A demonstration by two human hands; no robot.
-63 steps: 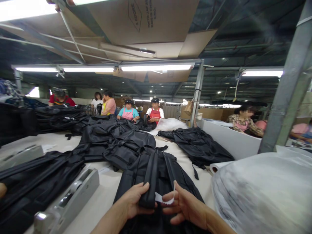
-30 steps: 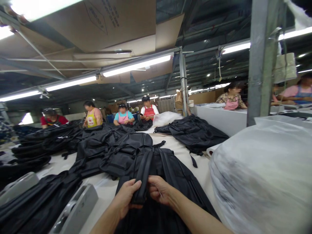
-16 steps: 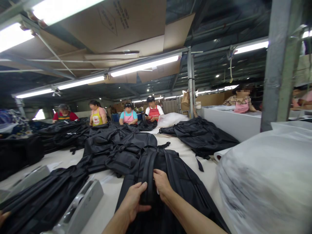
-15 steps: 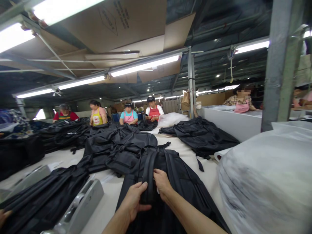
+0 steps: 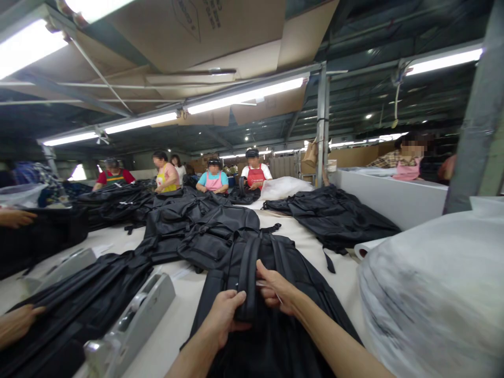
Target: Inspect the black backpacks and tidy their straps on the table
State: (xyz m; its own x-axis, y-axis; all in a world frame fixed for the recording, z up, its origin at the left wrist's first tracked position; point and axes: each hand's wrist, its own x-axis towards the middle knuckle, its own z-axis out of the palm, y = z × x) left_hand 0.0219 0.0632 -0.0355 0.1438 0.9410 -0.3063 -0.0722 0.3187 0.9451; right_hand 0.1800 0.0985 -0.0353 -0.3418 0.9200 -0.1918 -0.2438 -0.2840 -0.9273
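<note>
A black backpack (image 5: 275, 325) lies flat in front of me with its padded shoulder strap (image 5: 249, 268) running up the middle. My left hand (image 5: 222, 317) is closed around the strap's lower end. My right hand (image 5: 277, 291) pinches the strap from the right side, and a thin sliver of white shows between its fingers; I cannot make out what it is.
More black backpacks (image 5: 205, 228) cover the long pale table (image 5: 173, 325). Two grey tape dispensers (image 5: 129, 328) lie at the left. A large clear plastic-wrapped bundle (image 5: 437, 283) fills the right. Another person's hands (image 5: 18, 323) rest at the left edge. Several workers (image 5: 214, 181) sit at the far end.
The white paper tag seen in my right hand two seconds ago is now nearly hidden. Both hands have stayed on the strap, the right sliding slightly up it. The view shifted.
</note>
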